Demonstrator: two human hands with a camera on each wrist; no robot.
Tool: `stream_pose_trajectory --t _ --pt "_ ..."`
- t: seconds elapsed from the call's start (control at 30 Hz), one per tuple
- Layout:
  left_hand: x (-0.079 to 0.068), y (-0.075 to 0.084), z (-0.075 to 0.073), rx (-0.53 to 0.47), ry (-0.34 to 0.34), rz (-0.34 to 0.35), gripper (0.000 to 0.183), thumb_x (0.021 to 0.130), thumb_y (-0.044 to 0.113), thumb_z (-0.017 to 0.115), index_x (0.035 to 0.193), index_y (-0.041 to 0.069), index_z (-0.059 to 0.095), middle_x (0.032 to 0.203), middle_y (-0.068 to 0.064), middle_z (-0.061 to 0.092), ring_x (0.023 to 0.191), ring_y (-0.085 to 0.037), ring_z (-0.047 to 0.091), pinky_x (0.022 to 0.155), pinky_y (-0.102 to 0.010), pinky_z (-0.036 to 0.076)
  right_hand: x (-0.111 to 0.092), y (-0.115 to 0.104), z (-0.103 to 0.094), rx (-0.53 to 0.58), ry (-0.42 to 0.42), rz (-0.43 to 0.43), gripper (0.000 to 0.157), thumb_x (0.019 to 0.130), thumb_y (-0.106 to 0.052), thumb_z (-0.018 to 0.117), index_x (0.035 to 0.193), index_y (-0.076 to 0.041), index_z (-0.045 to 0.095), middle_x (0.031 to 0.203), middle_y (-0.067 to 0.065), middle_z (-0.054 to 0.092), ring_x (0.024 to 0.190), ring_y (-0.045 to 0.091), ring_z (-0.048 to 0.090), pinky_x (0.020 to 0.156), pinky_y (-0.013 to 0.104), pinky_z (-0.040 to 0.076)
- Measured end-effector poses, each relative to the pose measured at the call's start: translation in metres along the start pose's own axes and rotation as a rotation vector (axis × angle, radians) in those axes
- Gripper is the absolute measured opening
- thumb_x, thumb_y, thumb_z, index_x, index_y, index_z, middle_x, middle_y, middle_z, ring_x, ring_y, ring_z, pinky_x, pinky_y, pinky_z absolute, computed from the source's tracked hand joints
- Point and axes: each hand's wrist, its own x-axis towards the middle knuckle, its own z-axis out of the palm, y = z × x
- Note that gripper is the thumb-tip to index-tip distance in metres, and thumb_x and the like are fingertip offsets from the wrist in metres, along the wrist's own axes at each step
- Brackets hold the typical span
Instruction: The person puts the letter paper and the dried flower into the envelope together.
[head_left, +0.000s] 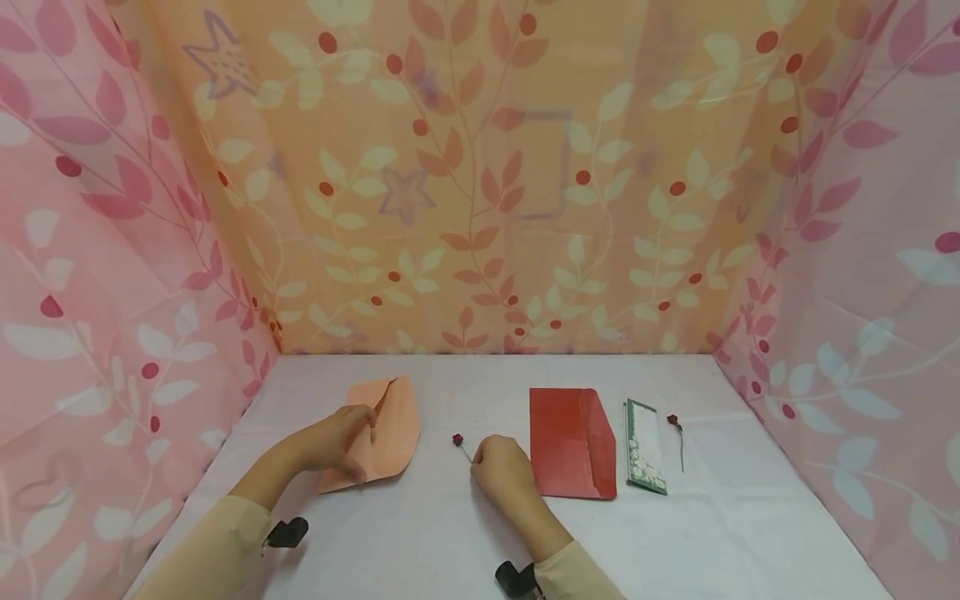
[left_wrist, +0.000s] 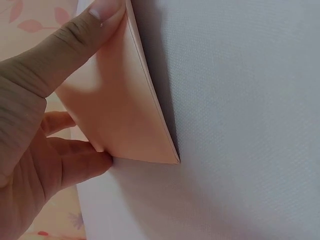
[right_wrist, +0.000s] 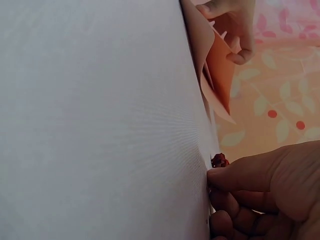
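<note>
A peach envelope (head_left: 393, 437) lies at the left of the white surface, its mouth bowed open in the right wrist view. My left hand (head_left: 330, 442) grips it by opposite edges, thumb (left_wrist: 75, 45) on one and fingers on the other. To the right, my right hand (head_left: 504, 475) pinches the thin stem of a small dried red flower (head_left: 457, 439) low over the surface. Its dark red head (right_wrist: 219, 160) shows past my thumb, while the fingers hide most of the stem. Just right of that hand is a red envelope (head_left: 558, 442) with its flap at the right.
A green and white card (head_left: 645, 446) with a floral print lies right of the red envelope. Beyond it is a second dried red flower (head_left: 673, 421) with its stem towards me. Patterned cloth walls (head_left: 480, 250) stand behind and on both sides.
</note>
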Motion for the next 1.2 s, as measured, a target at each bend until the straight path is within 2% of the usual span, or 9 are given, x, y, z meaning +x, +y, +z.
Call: stream_pose_trajectory --t 0.5,0.73,0.87,1.0,1.1,1.2 --pt "-0.003 0.001 -0.001 -0.001 -0.016 -0.015 0.080 0.063 0.041 0.098 0.121 0.016 0.050 0.135 -0.013 0.048 0.129 -0.032 0.045 0.112 -0.058 0.039 -0.002 -0.001 0.004 -0.002 0.044 -0.031 0.025 0.077 -0.005 0.070 0.057 -0.019 0.064 0.056 -0.009 0.056 0.056 0.012 0.050 0.049 0.029 0.041" --pt "-0.003 0.003 -0.001 -0.027 -0.024 -0.036 0.080 0.063 0.040 0.097 0.123 0.019 0.049 0.139 -0.014 0.048 0.131 -0.034 0.045 0.113 -0.061 0.038 0.001 0.002 0.003 0.036 0.064 -0.053 0.019 0.076 -0.007 0.067 0.063 -0.021 0.064 0.063 -0.009 0.059 0.058 0.010 0.051 0.051 0.029 0.042" --pt "-0.003 0.004 -0.002 -0.024 -0.018 -0.023 0.080 0.063 0.038 0.098 0.123 0.017 0.049 0.137 -0.015 0.048 0.130 -0.035 0.045 0.112 -0.062 0.038 0.006 0.006 0.003 0.108 0.023 -0.082 0.015 0.082 -0.011 0.067 0.071 -0.020 0.066 0.068 -0.009 0.061 0.061 0.008 0.052 0.055 0.027 0.043" --pt "-0.001 0.005 -0.003 -0.010 -0.008 -0.020 0.081 0.062 0.039 0.098 0.122 0.017 0.049 0.137 -0.014 0.048 0.130 -0.035 0.045 0.113 -0.061 0.038 0.011 0.009 0.005 0.255 -0.054 -0.114 0.008 0.091 -0.014 0.069 0.083 -0.018 0.069 0.074 -0.008 0.062 0.063 0.007 0.056 0.059 0.024 0.047" --pt "-0.001 0.005 -0.004 -0.009 -0.011 -0.028 0.082 0.062 0.040 0.098 0.123 0.018 0.049 0.137 -0.014 0.048 0.131 -0.034 0.045 0.113 -0.061 0.038 0.015 0.011 0.007 0.370 -0.093 -0.129 0.001 0.093 -0.015 0.070 0.092 -0.015 0.071 0.079 -0.007 0.064 0.068 0.008 0.059 0.061 0.024 0.050" --pt "-0.001 0.005 -0.004 -0.008 -0.012 -0.022 0.082 0.062 0.040 0.098 0.123 0.018 0.049 0.137 -0.014 0.048 0.131 -0.035 0.046 0.112 -0.061 0.039 0.018 0.011 0.007 0.455 -0.104 -0.141 0.011 0.093 -0.014 0.069 0.103 -0.012 0.073 0.083 -0.006 0.064 0.070 0.009 0.058 0.061 0.024 0.050"
